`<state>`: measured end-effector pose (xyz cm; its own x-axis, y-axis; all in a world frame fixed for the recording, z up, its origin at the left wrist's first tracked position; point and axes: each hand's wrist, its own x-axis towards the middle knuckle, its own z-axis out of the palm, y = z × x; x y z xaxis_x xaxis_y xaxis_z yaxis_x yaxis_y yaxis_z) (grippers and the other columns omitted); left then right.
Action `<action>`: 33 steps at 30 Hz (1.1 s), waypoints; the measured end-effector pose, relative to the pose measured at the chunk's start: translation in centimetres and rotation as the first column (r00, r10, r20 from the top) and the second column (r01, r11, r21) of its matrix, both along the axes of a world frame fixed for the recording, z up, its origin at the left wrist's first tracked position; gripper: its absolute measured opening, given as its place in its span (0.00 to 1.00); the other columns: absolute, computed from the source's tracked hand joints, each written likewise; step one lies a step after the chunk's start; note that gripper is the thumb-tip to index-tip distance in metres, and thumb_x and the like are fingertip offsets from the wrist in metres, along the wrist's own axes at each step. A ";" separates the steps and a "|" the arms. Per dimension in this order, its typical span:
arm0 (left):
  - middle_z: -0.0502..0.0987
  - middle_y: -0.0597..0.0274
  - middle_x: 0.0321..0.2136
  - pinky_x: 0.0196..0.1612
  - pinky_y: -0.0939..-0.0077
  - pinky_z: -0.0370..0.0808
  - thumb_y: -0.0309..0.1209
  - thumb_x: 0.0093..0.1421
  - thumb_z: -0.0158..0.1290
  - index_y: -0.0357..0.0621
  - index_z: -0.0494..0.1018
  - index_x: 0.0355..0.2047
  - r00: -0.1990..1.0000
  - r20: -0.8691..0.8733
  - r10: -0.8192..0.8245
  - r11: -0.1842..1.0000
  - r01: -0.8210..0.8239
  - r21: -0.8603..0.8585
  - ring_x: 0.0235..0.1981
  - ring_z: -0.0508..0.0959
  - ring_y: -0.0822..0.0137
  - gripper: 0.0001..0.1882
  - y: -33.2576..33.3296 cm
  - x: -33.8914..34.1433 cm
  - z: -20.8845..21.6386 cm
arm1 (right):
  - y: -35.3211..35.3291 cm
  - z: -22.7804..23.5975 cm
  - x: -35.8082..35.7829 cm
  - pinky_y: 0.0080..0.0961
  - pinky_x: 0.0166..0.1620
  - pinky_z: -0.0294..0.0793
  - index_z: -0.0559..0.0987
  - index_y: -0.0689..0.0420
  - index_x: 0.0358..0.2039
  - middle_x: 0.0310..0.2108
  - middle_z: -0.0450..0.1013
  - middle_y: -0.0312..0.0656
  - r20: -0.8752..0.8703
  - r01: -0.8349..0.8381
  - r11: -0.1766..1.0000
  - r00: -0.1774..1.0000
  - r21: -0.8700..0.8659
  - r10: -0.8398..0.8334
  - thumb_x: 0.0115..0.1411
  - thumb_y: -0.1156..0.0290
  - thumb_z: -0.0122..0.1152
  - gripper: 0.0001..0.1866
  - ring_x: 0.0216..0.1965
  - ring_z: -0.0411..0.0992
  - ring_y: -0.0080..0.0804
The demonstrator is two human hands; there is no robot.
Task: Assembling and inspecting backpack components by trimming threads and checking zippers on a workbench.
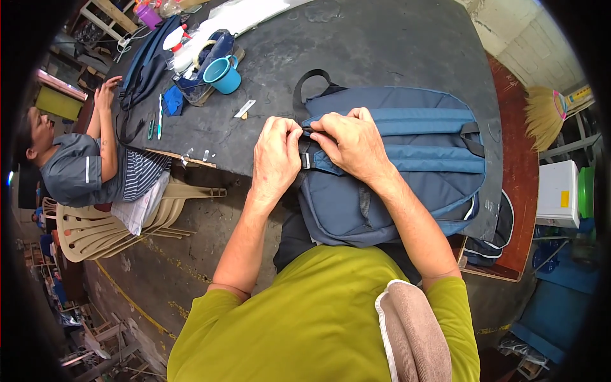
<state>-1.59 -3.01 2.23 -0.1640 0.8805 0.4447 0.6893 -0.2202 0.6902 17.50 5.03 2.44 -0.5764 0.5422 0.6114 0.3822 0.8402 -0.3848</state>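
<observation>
A dark blue backpack [394,197] lies on the table with its two padded shoulder straps [426,122] facing up. My left hand [277,153] and my right hand [355,145] meet at its left end, fingertips pinched together. Between them is the end of the farther shoulder strap, with a bit of black webbing; my fingers partly hide it. Just below, a buckle [307,160] sits at the end of the nearer strap. A black carry loop [310,75] curves up beyond my hands, and a loose black webbing tail [365,204] hangs across the backpack near my right wrist.
On the dark table [356,44] stand a blue mug [223,74] and a spray bottle [175,39]. A small blue cloth piece [172,100] lies near them. At left a co-worker [83,153] sits on stacked plastic chairs [89,232]. A straw broom [544,118] is at right.
</observation>
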 end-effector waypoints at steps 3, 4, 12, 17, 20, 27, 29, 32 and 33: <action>0.78 0.50 0.38 0.46 0.60 0.78 0.21 0.73 0.56 0.34 0.76 0.43 1.000 -0.011 0.008 0.999 -0.007 0.039 0.38 0.81 0.51 0.02 0.0 0.1 0.0 | 0.4 -0.5 0.1 0.34 0.47 0.68 0.85 0.52 0.43 0.34 0.84 0.32 0.012 -0.004 1.000 1.000 -0.006 0.004 0.65 0.65 0.78 0.11 0.32 0.78 0.30; 0.78 0.50 0.37 0.45 0.62 0.78 0.21 0.74 0.55 0.34 0.76 0.42 1.000 0.023 0.022 0.998 -0.023 0.061 0.38 0.81 0.53 0.02 -0.1 0.2 0.1 | 0.3 -0.6 0.3 0.34 0.47 0.68 0.85 0.52 0.43 0.34 0.84 0.32 0.011 -0.002 1.000 1.000 -0.008 0.002 0.65 0.65 0.78 0.11 0.32 0.78 0.30; 0.80 0.53 0.40 0.46 0.61 0.78 0.25 0.58 0.70 0.41 0.77 0.40 0.963 -0.211 -0.169 0.931 0.226 0.288 0.40 0.81 0.51 0.13 -3.3 -2.7 1.5 | -2.5 5.4 5.9 0.39 0.52 0.79 0.82 0.53 0.56 0.45 0.83 0.41 -0.017 0.150 0.948 0.987 -0.281 -0.161 0.59 0.61 0.82 0.27 0.46 0.78 0.43; 0.83 0.54 0.49 0.54 0.56 0.77 0.31 0.51 0.75 0.44 0.83 0.50 0.915 -0.388 -0.109 0.975 0.174 0.137 0.50 0.81 0.50 0.25 -3.8 -1.0 1.9 | -4.6 4.7 15.9 0.38 0.52 0.77 0.83 0.55 0.54 0.45 0.82 0.40 0.141 0.345 0.909 0.937 -0.232 -0.319 0.53 0.71 0.78 0.27 0.46 0.75 0.41; 0.84 0.53 0.48 0.55 0.56 0.77 0.28 0.53 0.72 0.44 0.84 0.51 0.925 -0.351 -0.147 0.977 0.191 0.095 0.50 0.81 0.49 0.23 -3.3 -0.9 1.4 | -5.7 5.3 20.1 0.34 0.53 0.74 0.83 0.52 0.59 0.47 0.82 0.38 0.260 0.500 0.845 0.856 -0.189 -0.448 0.52 0.70 0.80 0.32 0.46 0.71 0.39; 0.84 0.50 0.43 0.53 0.62 0.79 0.22 0.55 0.65 0.39 0.83 0.49 0.993 0.000 -0.114 0.987 0.113 0.110 0.45 0.84 0.50 0.19 -3.5 -0.6 3.6 | -4.5 3.2 24.7 0.36 0.56 0.76 0.85 0.51 0.59 0.43 0.83 0.40 0.221 0.579 0.811 0.805 -0.085 -0.551 0.50 0.69 0.81 0.33 0.45 0.75 0.40; 0.84 0.50 0.42 0.53 0.60 0.79 0.22 0.54 0.64 0.38 0.83 0.47 0.995 -0.061 -0.079 0.990 0.086 0.113 0.45 0.83 0.49 0.18 -3.4 -1.0 4.4 | -4.2 2.7 25.8 0.36 0.57 0.76 0.85 0.51 0.58 0.42 0.83 0.40 0.195 0.606 0.794 0.786 -0.053 -0.587 0.50 0.70 0.81 0.32 0.45 0.76 0.40; 0.84 0.49 0.42 0.54 0.60 0.78 0.22 0.57 0.63 0.37 0.83 0.48 0.990 -0.123 -0.067 0.987 0.084 0.141 0.45 0.83 0.49 0.17 -3.1 -0.8 3.9 | -4.1 2.9 26.4 0.36 0.57 0.76 0.88 0.54 0.51 0.39 0.83 0.40 0.074 0.621 0.780 0.784 -0.077 -0.617 0.51 0.72 0.79 0.24 0.44 0.79 0.41; 0.84 0.49 0.42 0.54 0.60 0.78 0.22 0.57 0.63 0.37 0.83 0.48 0.990 -0.122 -0.075 0.985 0.093 0.143 0.45 0.83 0.49 0.17 -2.8 -0.7 3.9 | -4.0 3.0 26.6 0.36 0.56 0.76 0.89 0.55 0.48 0.37 0.83 0.40 0.077 0.580 0.811 0.814 -0.074 -0.575 0.52 0.73 0.79 0.21 0.43 0.79 0.41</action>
